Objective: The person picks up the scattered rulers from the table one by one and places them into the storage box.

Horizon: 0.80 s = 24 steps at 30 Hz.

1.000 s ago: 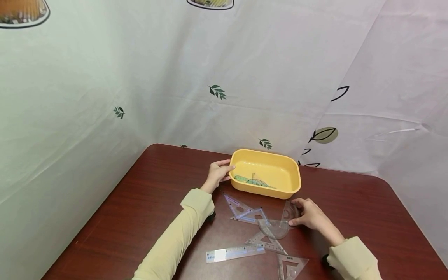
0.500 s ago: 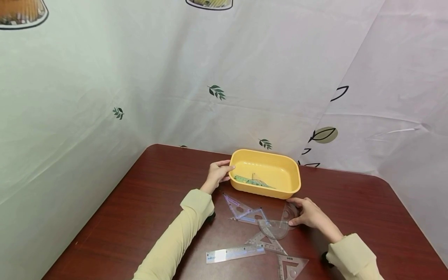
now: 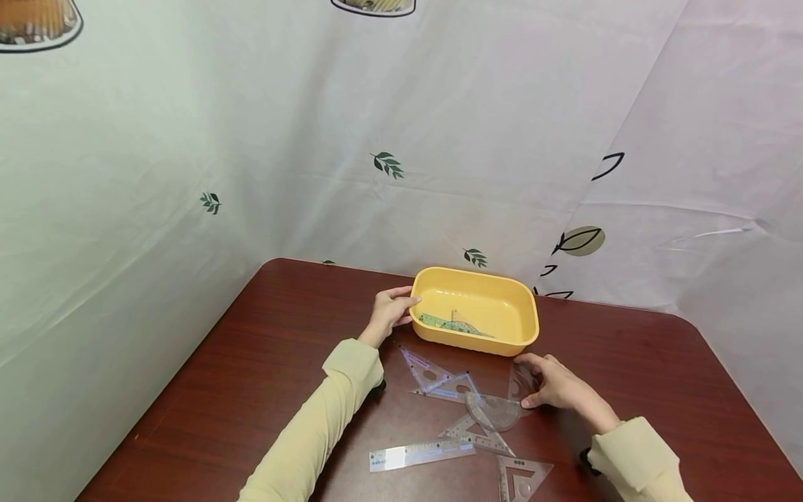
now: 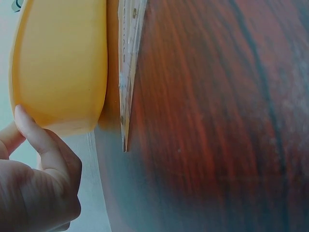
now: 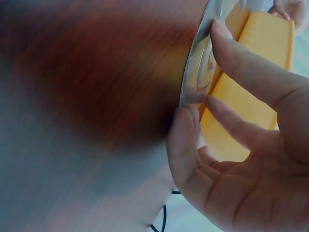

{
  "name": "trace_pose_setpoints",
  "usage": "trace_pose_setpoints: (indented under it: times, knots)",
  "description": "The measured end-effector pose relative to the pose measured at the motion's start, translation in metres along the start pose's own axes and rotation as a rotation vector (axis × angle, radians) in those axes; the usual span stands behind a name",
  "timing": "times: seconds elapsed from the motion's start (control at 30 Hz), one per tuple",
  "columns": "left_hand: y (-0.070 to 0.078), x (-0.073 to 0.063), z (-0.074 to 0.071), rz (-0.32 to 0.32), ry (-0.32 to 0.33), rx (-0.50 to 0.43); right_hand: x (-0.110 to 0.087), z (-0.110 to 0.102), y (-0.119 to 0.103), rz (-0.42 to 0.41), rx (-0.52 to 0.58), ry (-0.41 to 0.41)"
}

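My left hand [image 3: 387,314] grips the left end of a yellow plastic basin [image 3: 477,343], thumb over the rim and fingers outside. Inside the basin lie a green ruler [image 3: 433,321] and other clear drawing pieces. Just in front of its right corner, my right hand [image 3: 555,383] holds a clear set square [image 3: 516,380] between spread thumb and fingers, its right part hidden behind them. A clear protractor [image 3: 492,413] lies beside it, its right end at my thumb. In the right wrist view, the thumb [image 5: 236,50] and a fingertip [image 5: 183,121] meet the clear plastic's edge.
Two overlapping set squares, one purple-marked [image 3: 422,366] and one blue-marked [image 3: 448,392], lie before the basin. Nearer are another set square [image 3: 458,429], a clear ruler [image 3: 408,457] and a further set square [image 3: 505,477]. A patterned cloth [image 3: 314,139] hangs behind the dark red table [image 3: 270,335].
My right hand has shifted slightly to the right, and the protractor and the set square at its fingers have slid a little the same way. My left hand has kept its grip on the basin.
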<state>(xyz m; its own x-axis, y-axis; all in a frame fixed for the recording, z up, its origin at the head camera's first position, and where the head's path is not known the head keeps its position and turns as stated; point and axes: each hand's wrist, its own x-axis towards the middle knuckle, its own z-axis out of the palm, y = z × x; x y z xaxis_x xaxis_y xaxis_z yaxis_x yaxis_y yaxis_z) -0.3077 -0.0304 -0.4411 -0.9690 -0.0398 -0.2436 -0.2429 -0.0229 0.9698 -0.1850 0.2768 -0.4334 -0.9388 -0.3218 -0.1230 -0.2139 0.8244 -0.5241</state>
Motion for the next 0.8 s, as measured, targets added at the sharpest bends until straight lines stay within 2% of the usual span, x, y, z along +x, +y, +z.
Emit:
trace_pose_setpoints:
  times: [0.13,0.33,0.43,0.8]
  knots:
    - [0.0,0.0,0.0,-0.002,0.001,0.001,-0.002,0.002,-0.002,-0.034,0.037,0.006]
    - [0.0,0.001,0.0,-0.002,0.001,-0.002,-0.005,0.007,-0.014,-0.013,0.115,-0.009]
    - [0.001,0.001,0.0,-0.001,-0.007,-0.008,-0.005,0.012,-0.021,-0.038,0.13,-0.03]
    - [0.0,0.0,-0.001,0.012,-0.007,-0.012,-0.004,0.025,-0.03,-0.118,0.05,-0.059]
